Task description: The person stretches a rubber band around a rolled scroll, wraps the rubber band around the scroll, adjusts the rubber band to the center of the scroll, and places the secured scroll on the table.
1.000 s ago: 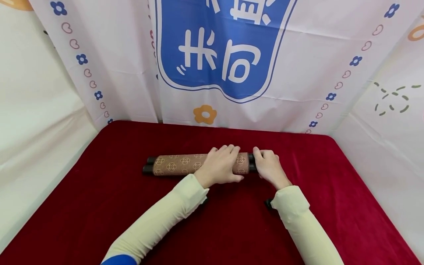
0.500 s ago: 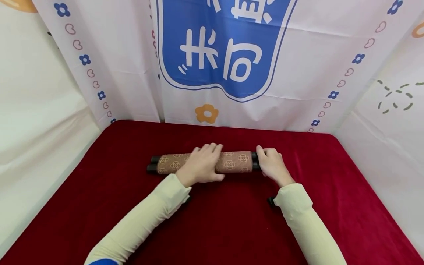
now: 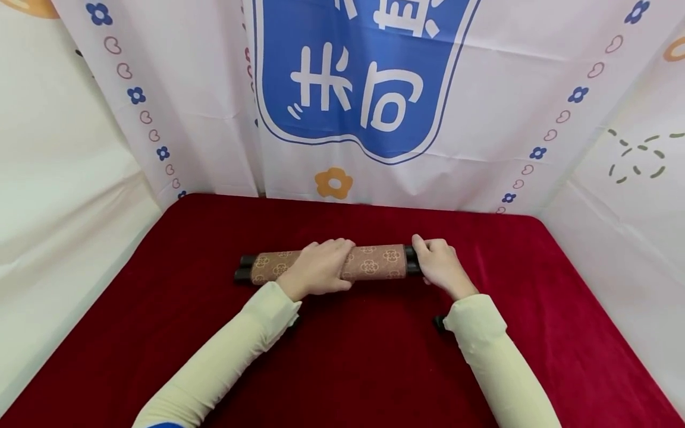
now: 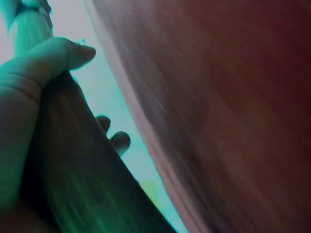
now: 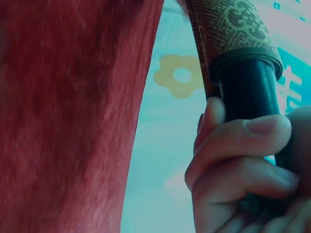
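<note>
A rolled scroll (image 3: pixel 374 261) in brown fabric with a gold flower pattern lies crosswise over the red cloth in the head view. Paired dark rod ends (image 3: pixel 243 274) stick out at its left. My left hand (image 3: pixel 320 267) grips the roll just left of its middle, thumb on the near side and fingers over the far side. In the left wrist view the roll (image 4: pixel 92 160) runs between thumb and fingers. At the right end my right hand (image 3: pixel 440 261) holds the rod ends; the right wrist view shows curled fingers around a black rod (image 5: pixel 249 90).
Red velvet cloth (image 3: pixel 353 368) covers the table. White printed curtains (image 3: pixel 203 148) rise behind it and at both sides, with a blue emblem (image 3: pixel 353 77) and a yellow flower (image 3: pixel 334 183) at the back. A small black device (image 3: pixel 439 324) sits at the right cuff.
My left hand has slid left along the scroll, from right of its middle to left of it. The right hand stays on the right rod ends, and the scroll has barely shifted.
</note>
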